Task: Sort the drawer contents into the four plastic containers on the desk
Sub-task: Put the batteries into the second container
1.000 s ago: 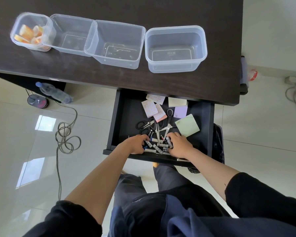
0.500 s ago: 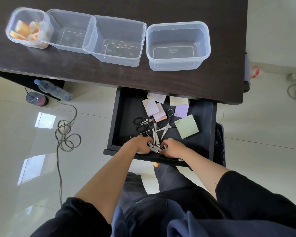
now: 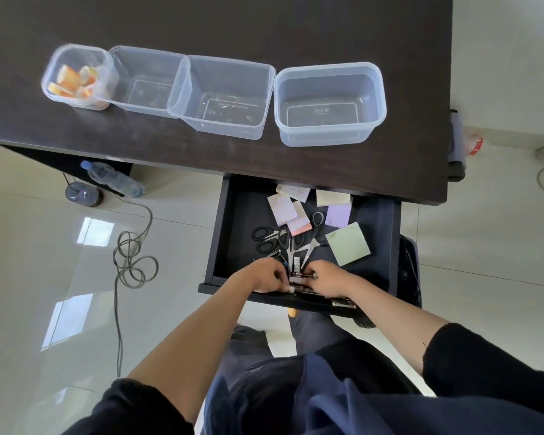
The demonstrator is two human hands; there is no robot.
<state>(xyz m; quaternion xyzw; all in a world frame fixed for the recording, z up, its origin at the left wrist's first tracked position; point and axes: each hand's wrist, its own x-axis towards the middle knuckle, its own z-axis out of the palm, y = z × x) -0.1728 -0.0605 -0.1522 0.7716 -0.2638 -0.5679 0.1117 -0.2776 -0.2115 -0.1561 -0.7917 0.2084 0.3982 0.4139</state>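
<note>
Desk: your dark desk [image 3: 327, 164] fills the top, with pale floor tiles below.
Drawer: your open drawer [image 3: 233, 233] hangs under its near edge.
Batteries: a small pile [image 3: 297, 277] lies at the drawer's 6 o'clock edge.
Left hand: your left hand [image 3: 264, 276] curls onto the pile; I cannot tell what it grips.
Right hand: your right hand [image 3: 327, 277] is likewise curled, its grip unclear.
Scissors: black-handled scissors [image 3: 266, 238] lie at 12 o'clock of your hands.
Notes: a green pad [image 3: 347, 244] sits at 2 o'clock.
Containers: four clear containers [image 3: 328, 103] line the desk; the leftmost [image 3: 76, 76] holds orange pieces.
</note>
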